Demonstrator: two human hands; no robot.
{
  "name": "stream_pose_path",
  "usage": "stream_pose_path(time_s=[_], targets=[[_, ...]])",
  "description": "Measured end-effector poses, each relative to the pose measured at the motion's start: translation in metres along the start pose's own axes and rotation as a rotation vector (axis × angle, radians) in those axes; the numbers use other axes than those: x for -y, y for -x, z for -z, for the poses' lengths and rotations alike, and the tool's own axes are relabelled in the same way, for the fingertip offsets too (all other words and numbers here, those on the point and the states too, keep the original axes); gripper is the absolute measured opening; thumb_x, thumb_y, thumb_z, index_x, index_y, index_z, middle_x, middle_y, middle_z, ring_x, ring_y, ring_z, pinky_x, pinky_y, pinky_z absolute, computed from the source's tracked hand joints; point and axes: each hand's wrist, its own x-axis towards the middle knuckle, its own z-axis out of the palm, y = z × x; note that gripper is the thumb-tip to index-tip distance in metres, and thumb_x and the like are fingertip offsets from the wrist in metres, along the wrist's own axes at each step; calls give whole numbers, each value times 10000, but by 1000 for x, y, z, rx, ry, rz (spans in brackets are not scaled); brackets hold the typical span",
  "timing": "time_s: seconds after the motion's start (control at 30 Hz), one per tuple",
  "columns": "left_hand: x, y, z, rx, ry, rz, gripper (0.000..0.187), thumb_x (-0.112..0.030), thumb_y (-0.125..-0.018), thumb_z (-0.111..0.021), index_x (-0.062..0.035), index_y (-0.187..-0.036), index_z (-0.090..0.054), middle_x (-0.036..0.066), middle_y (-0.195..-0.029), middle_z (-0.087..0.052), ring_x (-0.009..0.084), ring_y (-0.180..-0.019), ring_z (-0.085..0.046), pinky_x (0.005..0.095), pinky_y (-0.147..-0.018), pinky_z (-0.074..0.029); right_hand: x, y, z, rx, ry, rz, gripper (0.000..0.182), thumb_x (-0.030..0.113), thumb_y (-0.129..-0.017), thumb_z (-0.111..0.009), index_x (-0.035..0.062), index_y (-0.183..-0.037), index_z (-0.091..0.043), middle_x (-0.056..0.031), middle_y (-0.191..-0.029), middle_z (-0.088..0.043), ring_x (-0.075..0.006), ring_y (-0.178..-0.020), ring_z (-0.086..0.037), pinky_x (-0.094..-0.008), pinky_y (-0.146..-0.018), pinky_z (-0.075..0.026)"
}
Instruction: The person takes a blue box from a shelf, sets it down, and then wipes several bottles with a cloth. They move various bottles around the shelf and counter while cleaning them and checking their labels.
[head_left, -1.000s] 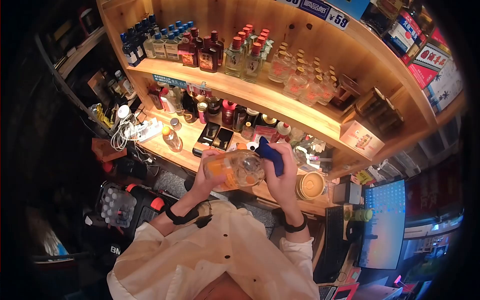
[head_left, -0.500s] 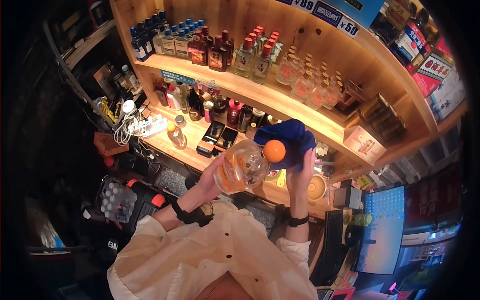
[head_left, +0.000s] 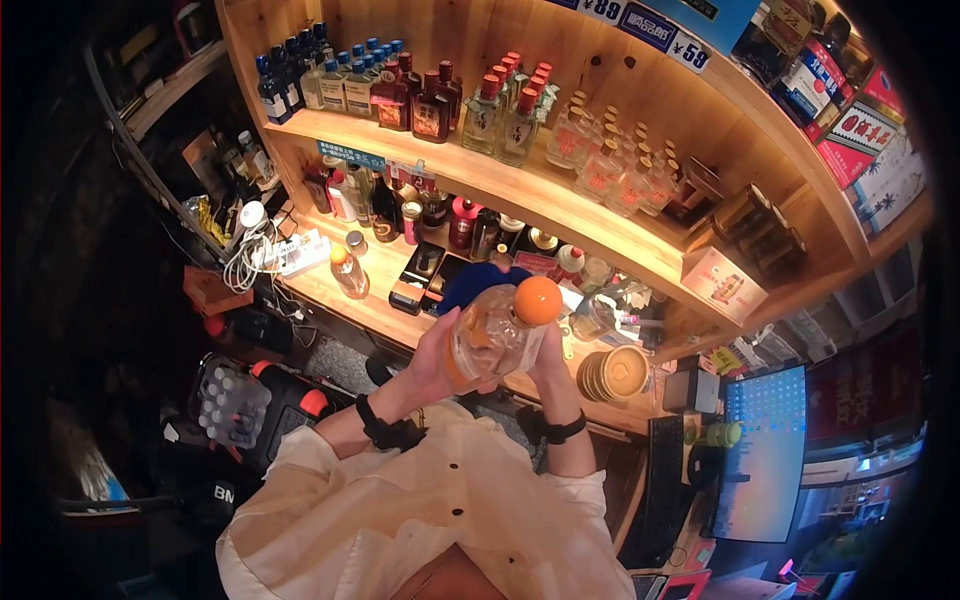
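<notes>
A large clear bottle [head_left: 487, 345] with a round orange cap is held tilted before my chest, cap toward the upper right. My left hand [head_left: 434, 357] is wrapped round its left side. My right hand [head_left: 549, 362] is at the bottle's right side, its fingers mostly hidden behind the glass. A dark blue cloth [head_left: 478, 284] shows behind the bottle, above my left hand; which hand bears it is hidden.
Beyond the hands is a wooden counter [head_left: 385, 318] with a small orange-capped bottle [head_left: 349, 273], black devices [head_left: 416, 279] and stacked round wooden pieces [head_left: 613, 374]. A shelf [head_left: 450, 160] of bottles runs above. A monitor [head_left: 760, 455] stands at right.
My right hand has moved left and down onto the bottle. The blue cloth has shifted left, from beside the cap to behind the bottle. The bottle has turned slightly more upright.
</notes>
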Motion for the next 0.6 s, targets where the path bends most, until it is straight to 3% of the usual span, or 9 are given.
stream_pose_path(time_s=[0.1, 0.27, 0.33, 0.4, 0.43, 0.47, 0.5, 0.57, 0.6], targets=[[-2, -1, 1, 142, 16, 28, 601, -561, -1000, -318, -130, -1399, -443, 115, -1212, -606, 270, -901, -620, 404, -648, -470, 7, 2, -34, -64, 80, 21, 470, 292, -1033, -403, 12, -1410, -417, -89, -1370, -524, -201, -1216, -542, -344, -1025, -448], [-6, 0, 3, 65, 15, 56, 597, -558, -1001, -312, -136, -1402, -444, 123, -1211, -604, 277, -888, -621, 401, -642, -466, 5, -7, -21, -18, 216, -113, 488, 329, -1047, -382, 9, -1415, -406, -86, -1375, -521, -202, -1214, -546, -355, -1029, -460], [-5, 4, -2, -20, -15, 31, 591, -555, -1005, -311, -140, -1406, -441, 116, -1231, -596, 274, -922, -620, 406, -658, -473, -13, -8, 10, 262, 720, 153, 513, 369, -1053, -371, 18, -1428, -384, -97, -1371, -517, -208, -1228, -538, -360, -1025, -473], [-1, 5, -3, -195, -56, -38, 610, -594, -985, -318, -189, -1430, -422, 105, -1295, -582, 265, -1050, -621, 449, -742, -502, -28, -7, 21, 268, 624, 178, 509, 365, -1056, -368, 25, -1434, -374, -105, -1372, -511, -218, -1234, -534, -362, -1023, -480], [0, 6, -2, -195, -56, -38, 610, -594, -985, -318, -189, -1430, -422, 105, -1295, -582, 265, -1050, -621, 449, -742, -502, -34, -6, 24, 272, 530, 198, 504, 361, -1058, -365, 32, -1440, -363, -113, -1373, -504, -227, -1240, -530, -365, -1020, -487], [0, 7, 0, -116, -46, -72, 591, -558, -1005, -312, -163, -1433, -412, 90, -1327, -557, 254, -1109, -592, 442, -806, -502, -35, -3, 11, 94, 187, 61, 467, 291, -1064, -356, 35, -1454, -337, -121, -1396, -476, -233, -1243, -525, -346, -1007, -487], [0, 8, 1, -36, -35, -106, 572, -522, -1024, -306, -137, -1436, -403, 75, -1358, -532, 243, -1167, -563, 436, -870, -502, -40, 2, 16, 96, 188, 59, 467, 291, -1064, -356, 35, -1454, -337, -121, -1396, -476, -233, -1243, -525, -346, -1007, -487], [-1, 8, 0, -79, -69, -177, 569, -513, -1027, -310, -133, -1443, -389, 79, -1377, -516, 247, -1212, -541, 439, -942, -481, -52, 13, 31, 131, 1012, 353, 473, 236, -1062, -361, 41, -1486, -286, -107, -1411, -458, -229, -1262, -505, -336, -1021, -459], [-2, 7, -1, -120, -106, -244, 567, -504, -1030, -314, -129, -1450, -376, 82, -1397, -501, 250, -1256, -519, 443, -1013, -460, -54, 16, 9, 14, 1191, 673, 525, 216, -1054, -396, 55, -1519, -209, -95, -1437, -418, -216, -1290, -471, -334, -1034, -432]])
